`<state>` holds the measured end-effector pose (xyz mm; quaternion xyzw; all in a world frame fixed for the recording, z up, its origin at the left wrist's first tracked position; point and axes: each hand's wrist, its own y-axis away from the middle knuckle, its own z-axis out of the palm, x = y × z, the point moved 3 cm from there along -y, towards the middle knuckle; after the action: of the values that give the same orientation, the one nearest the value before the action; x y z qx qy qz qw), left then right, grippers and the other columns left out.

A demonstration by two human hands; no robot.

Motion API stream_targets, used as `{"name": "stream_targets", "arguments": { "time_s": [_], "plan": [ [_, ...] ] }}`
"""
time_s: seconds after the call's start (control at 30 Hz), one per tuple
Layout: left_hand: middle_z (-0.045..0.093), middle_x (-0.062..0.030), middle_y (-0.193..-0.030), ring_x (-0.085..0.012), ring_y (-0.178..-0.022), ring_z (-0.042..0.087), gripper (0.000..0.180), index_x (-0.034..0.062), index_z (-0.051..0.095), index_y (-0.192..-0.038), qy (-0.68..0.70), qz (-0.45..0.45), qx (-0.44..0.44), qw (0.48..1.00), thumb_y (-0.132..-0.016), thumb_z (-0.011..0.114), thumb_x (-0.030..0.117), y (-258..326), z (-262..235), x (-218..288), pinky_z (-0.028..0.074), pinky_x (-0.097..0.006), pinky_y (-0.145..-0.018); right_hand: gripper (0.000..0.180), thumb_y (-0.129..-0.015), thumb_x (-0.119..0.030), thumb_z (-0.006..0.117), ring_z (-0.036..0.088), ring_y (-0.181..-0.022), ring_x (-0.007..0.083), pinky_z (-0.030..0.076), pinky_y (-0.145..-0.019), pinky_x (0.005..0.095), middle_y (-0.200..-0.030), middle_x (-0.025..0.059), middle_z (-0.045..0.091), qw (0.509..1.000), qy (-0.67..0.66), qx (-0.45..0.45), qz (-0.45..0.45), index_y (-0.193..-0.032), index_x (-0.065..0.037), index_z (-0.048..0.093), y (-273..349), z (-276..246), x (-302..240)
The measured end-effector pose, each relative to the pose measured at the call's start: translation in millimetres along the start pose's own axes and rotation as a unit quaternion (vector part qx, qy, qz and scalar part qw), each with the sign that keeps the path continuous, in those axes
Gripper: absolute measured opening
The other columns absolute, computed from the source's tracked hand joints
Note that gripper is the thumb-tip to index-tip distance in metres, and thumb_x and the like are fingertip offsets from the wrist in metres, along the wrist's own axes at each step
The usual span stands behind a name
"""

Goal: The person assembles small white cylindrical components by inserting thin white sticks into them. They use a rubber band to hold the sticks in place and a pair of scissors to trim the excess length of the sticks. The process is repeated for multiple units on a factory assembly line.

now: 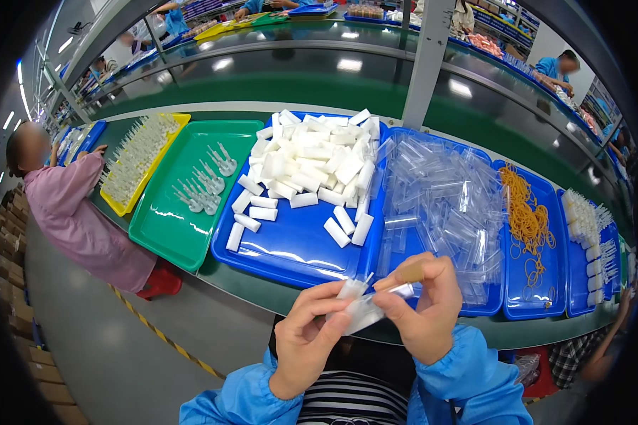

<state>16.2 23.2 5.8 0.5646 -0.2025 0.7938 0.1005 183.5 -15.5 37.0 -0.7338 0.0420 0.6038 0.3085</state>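
Note:
Above the near edge of the bench, my left hand point(301, 343) is closed on a clear plastic sleeve point(364, 316) with its thumb and fingers. A whitish piece with a thin stem point(354, 287) sticks up between the left fingertips. My right hand point(432, 312) pinches the other end of the sleeve, where a small white end point(404, 290) shows by the fingertips. A tan wrap point(410, 273) covers one right finger. How the pieces fit together inside the sleeve is hard to make out.
Ahead, a blue tray point(283, 258) holds white blocks point(312, 152). Rightward lie clear sleeves point(439, 184), orange rubber bands point(526, 209) and white rolls point(594, 262). Leftward, a green tray point(159, 219) holds stemmed white pieces point(204, 190), beyond which stands a yellow tray point(120, 207). A person in pink point(78, 205) sits left.

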Motion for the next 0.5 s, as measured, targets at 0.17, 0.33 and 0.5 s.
{"name": "stream_targets", "arguments": {
  "time_s": [0.17,0.33,0.5],
  "plan": [
    [0.057,-0.0196,-0.127,-0.0233,-0.109,0.062,0.016,-0.0017,0.067,-0.105,-0.07,0.038,0.004,0.997,-0.09,0.068,-0.003,-0.6,6.3,5.1,0.054,-0.03,-0.087,0.031,-0.07,-0.016,0.09,0.058,-0.082,0.0192,0.043,-0.078,0.0328,-0.086,0.0039,0.067,0.982,0.103,-0.024,-0.159,-0.089,-0.009,0.065,2.6,-1.3,-10.8],
    [0.062,-0.0187,-0.124,-0.0245,-0.109,0.064,0.024,-0.0003,0.07,-0.111,-0.148,0.043,0.023,0.988,-0.087,0.072,-0.001,-0.1,0.7,5.6,0.053,-0.032,-0.089,0.03,-0.071,-0.012,0.088,0.059,-0.077,0.0202,0.042,-0.079,0.0339,-0.086,0.0046,0.068,0.983,0.132,-0.047,-0.12,-0.088,-0.008,0.064,-9.8,1.5,-12.4],
    [0.062,-0.0169,-0.128,-0.0237,-0.111,0.064,0.03,0.0005,0.07,-0.118,-0.225,0.077,-0.014,0.971,-0.089,0.071,0.003,-1.8,3.7,15.7,0.052,-0.033,-0.094,0.037,-0.07,-0.013,0.087,0.063,-0.08,0.0221,0.046,-0.078,0.0359,-0.091,0.0074,0.068,0.991,0.104,-0.084,-0.029,-0.096,-0.005,0.062,-7.4,-1.1,-9.4]
  ]
}}
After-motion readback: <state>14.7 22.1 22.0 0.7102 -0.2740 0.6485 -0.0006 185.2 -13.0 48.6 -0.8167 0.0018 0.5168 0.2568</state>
